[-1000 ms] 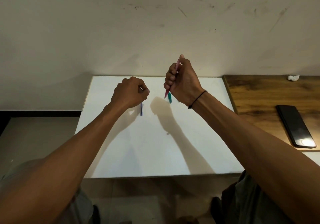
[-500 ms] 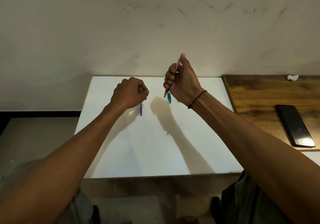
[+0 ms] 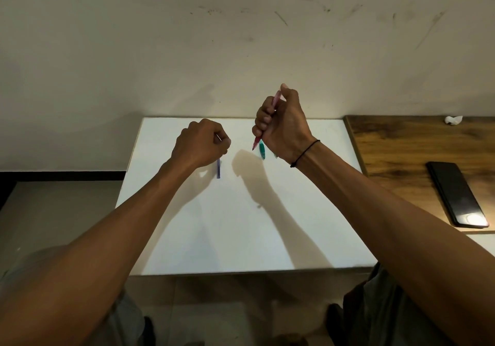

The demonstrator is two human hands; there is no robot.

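Head view, looking down over two bare forearms stretched across a white table (image 3: 241,225). On the left, the left hand (image 3: 202,143) is curled into a fist around a blue pen (image 3: 218,170). Only the lower part of its slim, pale violet-blue barrel is seen, hanging straight down below the fist. Whether its end touches the tabletop cannot be told. A thin light sliver is glimpsed beside the thumb. The pen is probably held upright so that its top can be worked with the thumb.

Towards the middle, the right hand (image 3: 281,123) is raised higher and closed round a pink pen (image 3: 276,98). This pen is tilted, its top tucked under the thumb tip and its reddish point aimed down and to the left. The thumb seems to be placed there so that the top can be pressed. Just below this hand a green pen (image 3: 262,151) is laid flat on the table, partly hidden by the wrist, on which a thin black band (image 3: 305,152) is worn.

Farther right, a dark phone (image 3: 455,193) and a crumpled white scrap (image 3: 453,119) are left on a wooden table (image 3: 388,152).
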